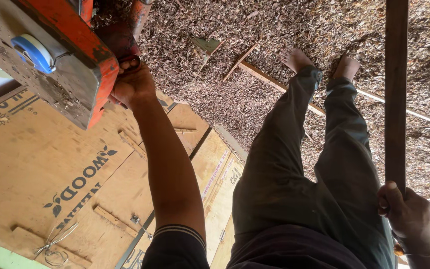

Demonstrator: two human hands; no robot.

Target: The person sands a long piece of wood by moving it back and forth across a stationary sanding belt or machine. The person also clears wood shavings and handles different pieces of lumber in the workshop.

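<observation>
Wood-shaving floor (pixel 294 30); left hand (pixel 131 84) grips handle (pixel 129 64) (orange machine (pixel 75 45)).

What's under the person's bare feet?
Under the bare feet lies a floor thick with wood shavings, with thin wooden strips among them. The ground below the shavings is covered.

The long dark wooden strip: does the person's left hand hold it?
No, the right hand grips the long dark wooden strip, while the left hand holds the orange machine's handle.
</observation>
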